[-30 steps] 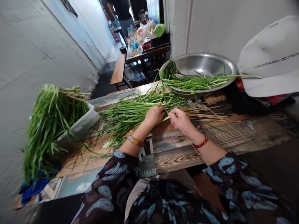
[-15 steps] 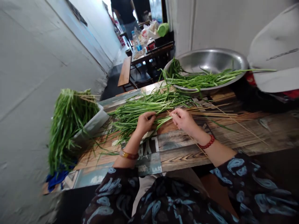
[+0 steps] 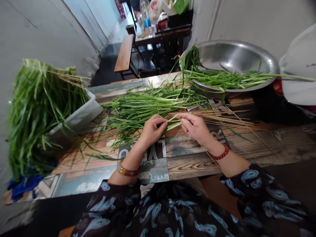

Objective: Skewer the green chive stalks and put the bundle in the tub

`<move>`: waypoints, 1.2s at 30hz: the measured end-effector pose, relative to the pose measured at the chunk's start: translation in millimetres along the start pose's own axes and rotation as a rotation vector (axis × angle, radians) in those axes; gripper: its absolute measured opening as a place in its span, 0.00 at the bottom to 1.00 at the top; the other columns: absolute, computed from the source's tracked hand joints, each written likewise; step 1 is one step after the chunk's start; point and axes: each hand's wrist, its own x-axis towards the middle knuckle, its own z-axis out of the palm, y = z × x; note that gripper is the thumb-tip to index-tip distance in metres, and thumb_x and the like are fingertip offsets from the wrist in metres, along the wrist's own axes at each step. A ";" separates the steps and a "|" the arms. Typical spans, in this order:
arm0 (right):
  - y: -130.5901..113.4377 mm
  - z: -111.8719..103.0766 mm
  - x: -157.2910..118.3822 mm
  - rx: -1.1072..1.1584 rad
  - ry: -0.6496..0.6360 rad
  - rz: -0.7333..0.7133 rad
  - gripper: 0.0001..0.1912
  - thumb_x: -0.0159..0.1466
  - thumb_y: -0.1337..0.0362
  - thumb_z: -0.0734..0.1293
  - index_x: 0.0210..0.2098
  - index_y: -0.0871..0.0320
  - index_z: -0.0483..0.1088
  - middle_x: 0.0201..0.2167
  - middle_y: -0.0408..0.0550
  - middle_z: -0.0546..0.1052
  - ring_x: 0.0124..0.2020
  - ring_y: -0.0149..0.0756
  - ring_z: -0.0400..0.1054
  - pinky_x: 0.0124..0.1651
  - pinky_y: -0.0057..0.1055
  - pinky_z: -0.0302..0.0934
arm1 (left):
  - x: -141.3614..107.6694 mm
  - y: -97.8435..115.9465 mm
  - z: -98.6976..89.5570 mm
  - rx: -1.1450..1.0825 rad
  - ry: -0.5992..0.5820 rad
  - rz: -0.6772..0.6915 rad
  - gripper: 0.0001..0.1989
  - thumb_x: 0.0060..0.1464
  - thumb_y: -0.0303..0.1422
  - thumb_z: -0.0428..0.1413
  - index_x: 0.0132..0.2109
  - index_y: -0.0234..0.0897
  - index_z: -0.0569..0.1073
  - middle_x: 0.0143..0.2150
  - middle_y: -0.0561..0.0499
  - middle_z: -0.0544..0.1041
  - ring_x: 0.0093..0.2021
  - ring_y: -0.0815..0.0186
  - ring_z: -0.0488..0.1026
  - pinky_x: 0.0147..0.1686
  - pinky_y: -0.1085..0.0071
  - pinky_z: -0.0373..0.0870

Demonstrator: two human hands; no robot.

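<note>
Wood-patterned surface (image 3: 187, 168) is stretched across view. Metal bowl (image 3: 247, 61), part filled with leafy greens (image 3: 227, 80), is set at far right. White tub (image 3: 82, 115), heaped with more greens, is placed at left. Loose pile (image 3: 148, 103) is laid between. Thin stick (image 3: 204, 149) and stalk ends (image 3: 174, 126) are grasped in right hand (image 3: 196, 129). Green stalk (image 3: 172, 118) is pinched in left hand (image 3: 153, 130). Loose sticks (image 3: 228, 120) are scattered alongside.
</note>
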 end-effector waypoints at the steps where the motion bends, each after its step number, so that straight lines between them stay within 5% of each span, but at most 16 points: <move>1: -0.6 0.0 -1.1 -0.006 -0.007 0.005 0.19 0.64 0.56 0.63 0.47 0.64 0.72 0.14 0.31 0.62 0.12 0.22 0.51 0.18 0.24 0.45 | -1.2 1.2 -0.2 0.012 0.006 0.016 0.10 0.56 0.31 0.56 0.37 0.34 0.83 0.32 0.47 0.77 0.35 0.65 0.72 0.37 0.71 0.67; 6: -2.6 0.2 -5.4 -0.072 -0.046 -0.002 0.18 0.66 0.58 0.62 0.48 0.63 0.73 0.14 0.32 0.62 0.13 0.22 0.52 0.17 0.24 0.45 | -3.2 10.6 1.3 -0.172 -0.057 -0.027 0.13 0.59 0.33 0.55 0.45 0.34 0.82 0.39 0.45 0.81 0.39 0.63 0.75 0.41 0.71 0.68; 12: -6.5 2.3 -9.6 -0.125 -0.071 0.013 0.16 0.67 0.61 0.62 0.49 0.62 0.74 0.15 0.33 0.64 0.13 0.23 0.54 0.18 0.23 0.48 | -5.7 16.2 1.7 -0.460 -0.105 -0.220 0.15 0.58 0.40 0.58 0.43 0.32 0.80 0.22 0.55 0.71 0.22 0.73 0.62 0.24 0.76 0.57; 16: -8.2 3.9 -11.2 -0.212 -0.070 -0.020 0.15 0.66 0.63 0.62 0.48 0.61 0.75 0.16 0.35 0.65 0.15 0.23 0.56 0.20 0.23 0.52 | -5.4 17.8 2.2 -0.623 -0.097 -0.297 0.14 0.54 0.40 0.62 0.39 0.32 0.78 0.23 0.56 0.70 0.22 0.75 0.62 0.23 0.77 0.58; 36: -5.7 8.6 -10.9 -0.196 -0.091 0.021 0.16 0.65 0.62 0.62 0.47 0.61 0.76 0.16 0.35 0.65 0.16 0.23 0.57 0.20 0.23 0.53 | -7.0 15.0 7.8 -0.773 -0.013 -0.411 0.14 0.44 0.38 0.68 0.36 0.31 0.81 0.24 0.52 0.75 0.21 0.76 0.63 0.21 0.78 0.56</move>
